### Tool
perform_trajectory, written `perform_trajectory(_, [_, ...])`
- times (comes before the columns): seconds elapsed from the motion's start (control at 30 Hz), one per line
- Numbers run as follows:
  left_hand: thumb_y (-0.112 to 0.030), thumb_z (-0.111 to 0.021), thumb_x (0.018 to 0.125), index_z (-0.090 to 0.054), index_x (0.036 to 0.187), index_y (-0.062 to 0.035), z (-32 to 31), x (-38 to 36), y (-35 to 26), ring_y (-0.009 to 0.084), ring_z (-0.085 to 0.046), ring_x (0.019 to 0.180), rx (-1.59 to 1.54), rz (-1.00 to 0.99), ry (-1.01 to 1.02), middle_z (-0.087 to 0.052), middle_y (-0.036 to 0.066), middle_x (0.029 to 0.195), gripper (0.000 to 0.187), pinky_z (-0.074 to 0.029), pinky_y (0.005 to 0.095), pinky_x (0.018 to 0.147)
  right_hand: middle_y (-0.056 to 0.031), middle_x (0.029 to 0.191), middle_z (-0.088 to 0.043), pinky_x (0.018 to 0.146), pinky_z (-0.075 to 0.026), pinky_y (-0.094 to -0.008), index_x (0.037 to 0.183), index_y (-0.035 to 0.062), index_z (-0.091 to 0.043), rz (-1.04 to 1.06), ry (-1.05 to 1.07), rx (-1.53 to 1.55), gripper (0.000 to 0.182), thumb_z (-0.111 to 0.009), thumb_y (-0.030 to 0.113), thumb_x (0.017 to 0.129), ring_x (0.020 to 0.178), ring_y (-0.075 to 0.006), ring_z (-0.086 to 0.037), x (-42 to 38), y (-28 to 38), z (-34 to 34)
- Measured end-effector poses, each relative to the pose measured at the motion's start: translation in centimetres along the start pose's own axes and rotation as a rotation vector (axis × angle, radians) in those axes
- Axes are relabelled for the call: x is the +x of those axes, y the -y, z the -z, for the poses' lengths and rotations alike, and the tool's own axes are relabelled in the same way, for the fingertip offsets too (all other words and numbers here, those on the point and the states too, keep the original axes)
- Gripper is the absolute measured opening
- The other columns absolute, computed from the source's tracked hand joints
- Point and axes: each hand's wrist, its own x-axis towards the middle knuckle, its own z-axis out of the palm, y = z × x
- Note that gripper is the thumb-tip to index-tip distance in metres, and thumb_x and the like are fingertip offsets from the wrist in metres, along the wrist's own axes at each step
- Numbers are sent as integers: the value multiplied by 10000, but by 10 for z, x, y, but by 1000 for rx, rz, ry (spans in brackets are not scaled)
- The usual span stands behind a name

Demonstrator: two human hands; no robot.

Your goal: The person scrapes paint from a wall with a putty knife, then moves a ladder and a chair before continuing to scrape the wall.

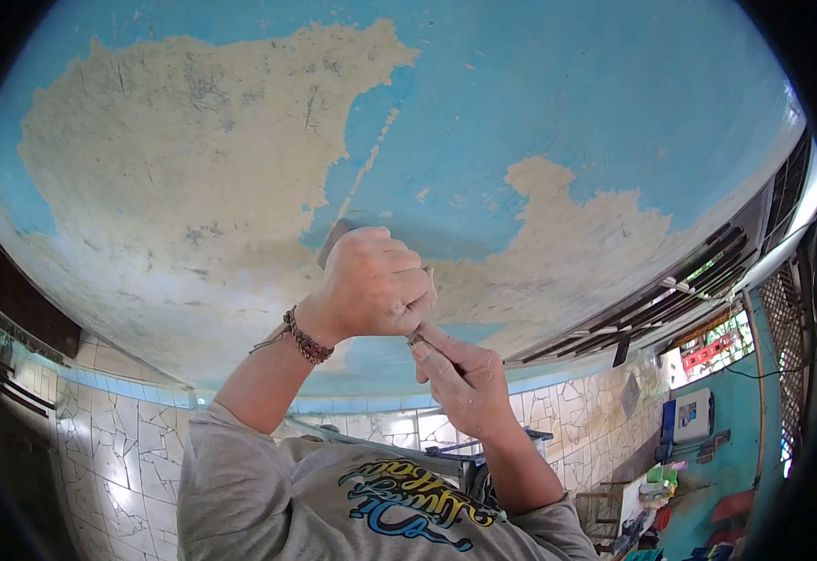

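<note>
My left hand (376, 285) is closed in a fist round the upper part of a scraper, its back towards me. The scraper's grey blade (333, 241) shows beside the knuckles, close against the painted wall (437, 131); most of the tool is hidden. Just below, my right hand (467, 379) is wrapped round the end of the handle (415, 339). Pale dust coats its fingers. Around the blade, blue paint borders a large bare beige patch (184, 150), and a thin scraped streak (369, 161) runs upward from it.
Pale tiles (123, 449) with dark crack-like lines cover the floor below. On the right are a slatted window opening (698, 271), a white and blue box (691, 416) and a cluttered table (633, 505). A dark blue metal frame (469, 453) stands behind my right forearm.
</note>
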Motion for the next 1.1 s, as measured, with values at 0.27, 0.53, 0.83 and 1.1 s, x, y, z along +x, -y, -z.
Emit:
perform_trajectory(0.27, [5, -658, 598, -377, 456, -129, 10, 7, 6, 193, -368, 428, 21, -19, -56, -342, 8, 476, 343, -270, 323, 442, 21, 695, -556, 489, -343, -189, 1209, 14, -631, 259, -30, -92, 288, -566, 125, 952, 567, -14, -415, 12, -10, -5])
perform_trajectory(0.53, [-75, -699, 686, -567, 660, -95, -30, -45, -25, 235, -566, 746, -78, 102, 29, -560, 54, 783, 137, -432, 356, 649, 22, 731, -556, 492, -365, -194, 1261, 12, -590, -213, 67, 181, 342, -567, 159, 953, 557, -24, -433, -8, -60, 15])
perform_trajectory(0.83, [-45, -661, 743, -500, 1231, 67, -3, -119, -65, 506, -352, 1300, -12, 491, -55, -374, 313, 1385, 526, -337, 548, 1056, 3, 735, -510, 444, -295, -186, 1378, 1, -461, -155, 278, 377, 421, -491, 37, 960, 527, -31, -385, -9, -42, 2])
perform_trajectory(1.1, [116, -577, 715, -541, 1237, 84, -31, -95, -42, 442, -479, 1253, 191, 458, -271, -507, 293, 1320, 524, -432, 534, 1013, 43, 837, -531, 539, -330, -177, 1381, 30, -482, -150, 172, 411, 435, -542, 49, 951, 637, -14, -387, -9, -35, -4])
